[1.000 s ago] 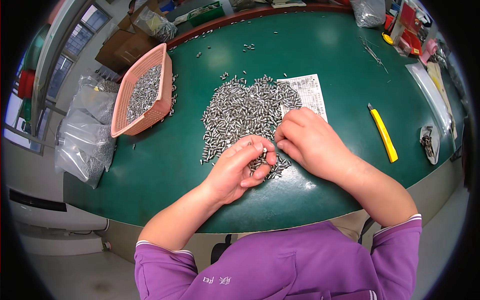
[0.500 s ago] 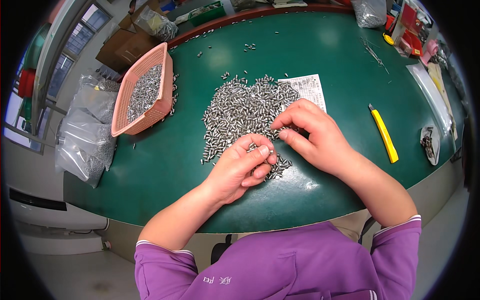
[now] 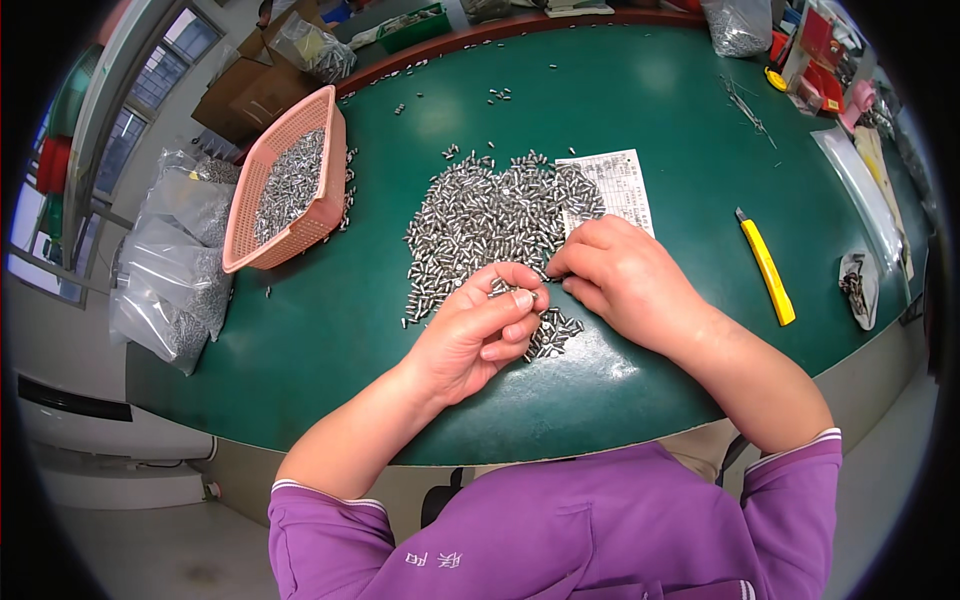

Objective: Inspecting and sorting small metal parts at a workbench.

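— What is being shown on the green table (image 3: 640,110)?
— A pile of small metal pins (image 3: 490,215) is being spread at its middle, partly over a printed sheet (image 3: 615,180). A pink basket (image 3: 325,160) of pins is being kept to the left, a yellow utility knife (image 3: 768,268) to the right.
— And the hands?
— Pins are being pinched between curled fingers of the left hand (image 3: 475,335) at the pile's near edge; the right hand (image 3: 625,275), fingertips pressed together, is being rested on the pile.

bright, even overhead light | glare on green table (image 3: 640,80) (far side) | edges bend, corners black
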`<state>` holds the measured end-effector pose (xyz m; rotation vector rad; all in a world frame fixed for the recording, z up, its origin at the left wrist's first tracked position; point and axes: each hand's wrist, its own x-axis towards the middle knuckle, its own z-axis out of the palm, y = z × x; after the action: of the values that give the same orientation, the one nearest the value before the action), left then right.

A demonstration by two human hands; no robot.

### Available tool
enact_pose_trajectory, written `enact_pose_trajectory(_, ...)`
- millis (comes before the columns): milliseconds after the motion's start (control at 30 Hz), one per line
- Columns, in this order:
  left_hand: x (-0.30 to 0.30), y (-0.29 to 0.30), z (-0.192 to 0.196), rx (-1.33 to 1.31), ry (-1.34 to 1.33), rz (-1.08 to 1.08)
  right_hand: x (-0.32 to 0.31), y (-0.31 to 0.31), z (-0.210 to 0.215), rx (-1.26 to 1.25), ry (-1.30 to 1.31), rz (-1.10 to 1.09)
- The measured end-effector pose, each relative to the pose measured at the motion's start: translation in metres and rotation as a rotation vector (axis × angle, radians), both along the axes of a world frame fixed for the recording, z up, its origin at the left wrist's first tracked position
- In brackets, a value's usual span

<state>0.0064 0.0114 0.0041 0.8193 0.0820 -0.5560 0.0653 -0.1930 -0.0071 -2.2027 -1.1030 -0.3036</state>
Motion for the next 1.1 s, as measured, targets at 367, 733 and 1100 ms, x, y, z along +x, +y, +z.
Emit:
enact_pose_trajectory(367,0.000,0.003,-0.005,-0.031,-0.002,-0.036,-0.009,0.008,0.017,0.281,-0.025,0.098)
enact_pose_trajectory(733,-0.001,-0.001,0.001,0.023,0.010,-0.063,-0.008,0.009,0.013,0.328,0.078,0.114)
enact_pose_trajectory(1100,0.000,0.006,-0.003,-0.120,0.051,-0.067,-0.007,0.007,0.012,0.328,0.076,0.110)
